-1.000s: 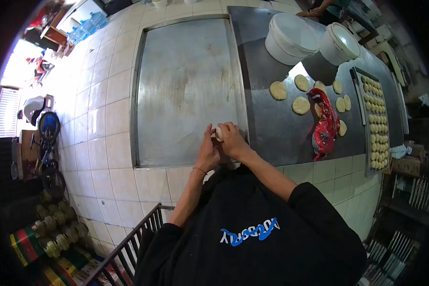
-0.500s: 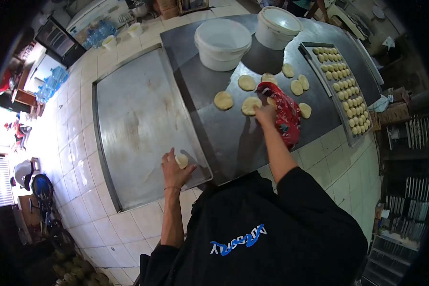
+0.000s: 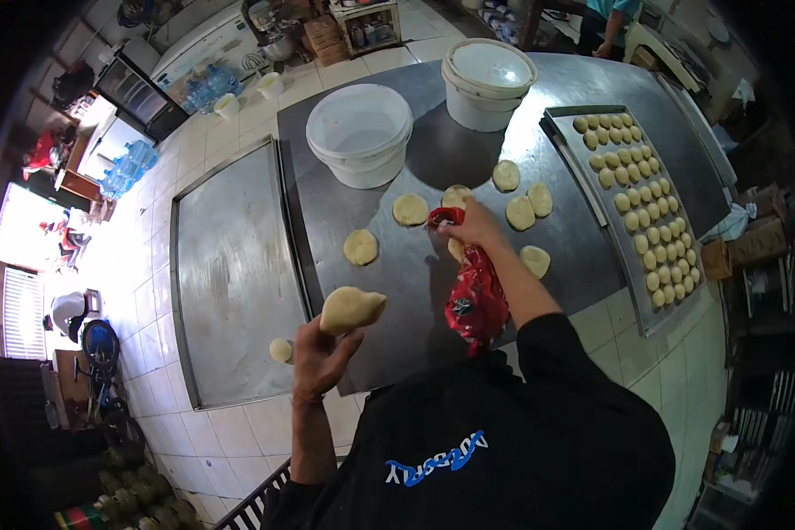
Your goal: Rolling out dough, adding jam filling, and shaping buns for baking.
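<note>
My left hand [image 3: 320, 358] is raised over the near right edge of the bare metal tray, its fingers curled round a flattened piece of dough [image 3: 351, 309]. On the tray beside that hand lies a small pale dough ball [image 3: 281, 350]. My right hand [image 3: 479, 226] is closed over the upper part of a red patterned bag [image 3: 477, 300]; what its fingers grip is partly hidden. The bag's full lower end lies below my wrist. Several flat dough rounds [image 3: 360, 247] are spread on the metal table, one just beyond my right fingertips and another partly under the hand.
The large metal tray [image 3: 230, 265] lies at the left. Two white buckets [image 3: 362, 146] stand on the far side of the metal table [image 3: 344, 212]. At the right is a tray [image 3: 623, 225] with rows of dough balls. A person [image 3: 608, 26] stands at the far right.
My left hand has come up from beside the dough ball on the tray and now holds a flattened dough piece. My right hand has moved off a dough round and onto the red bag.
</note>
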The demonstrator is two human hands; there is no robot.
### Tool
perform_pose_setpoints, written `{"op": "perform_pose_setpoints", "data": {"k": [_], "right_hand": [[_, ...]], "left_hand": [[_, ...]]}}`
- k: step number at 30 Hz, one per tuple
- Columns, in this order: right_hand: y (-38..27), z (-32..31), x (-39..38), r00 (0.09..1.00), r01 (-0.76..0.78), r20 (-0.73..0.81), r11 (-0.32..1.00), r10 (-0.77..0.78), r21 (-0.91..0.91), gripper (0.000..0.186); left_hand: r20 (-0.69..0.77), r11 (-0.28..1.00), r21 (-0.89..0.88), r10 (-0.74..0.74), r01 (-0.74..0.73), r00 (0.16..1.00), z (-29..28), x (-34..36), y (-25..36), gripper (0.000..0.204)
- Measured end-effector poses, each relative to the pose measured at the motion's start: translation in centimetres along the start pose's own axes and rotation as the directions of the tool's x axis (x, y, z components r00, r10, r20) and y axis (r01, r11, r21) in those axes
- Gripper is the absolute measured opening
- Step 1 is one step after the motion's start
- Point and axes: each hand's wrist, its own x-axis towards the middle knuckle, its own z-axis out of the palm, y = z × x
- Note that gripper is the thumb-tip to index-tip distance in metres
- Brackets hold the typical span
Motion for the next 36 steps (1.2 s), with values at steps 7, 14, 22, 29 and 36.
{"op": "perform_pose_setpoints", "data": {"k": [7,14,22,29,36], "right_hand": [[4.3,-0.1,2.3,0.781,-0.315,0.556,0.589,-0.285,0.744,0.05],[2.9,-6.2,-0.9,0.676,-0.673,0.617,0.003,-0.403,0.74,0.057],[-2.4,-7.6,-3.0,0.713,-0.296,0.557,0.538,-0.426,0.79,0.052],[-3.5,-7.0,-3.5,0.747,-0.162,0.589,0.776,-0.307,0.61,0.065],[-3.2,-6.2,-4.2,0.812,-0.073,0.516,0.83,-0.272,0.553,0.081]], "left_hand": [[-0.307,0.623,0.004,0.745,-0.782,0.592,1.2,3.4,1.8,0.048],[-0.102,0.574,-0.81,-0.345,0.123,0.933,7.5,6.3,-7.0,0.035],[-0.085,0.461,-0.882,-0.357,0.096,0.93,12.3,9.5,-8.7,0.062],[-0.167,0.681,-0.729,-0.268,0.064,0.949,13.4,10.0,-7.5,0.064],[-0.17,0.674,-0.736,-0.265,0.056,0.949,13.7,10.3,-8.4,0.066]]}}
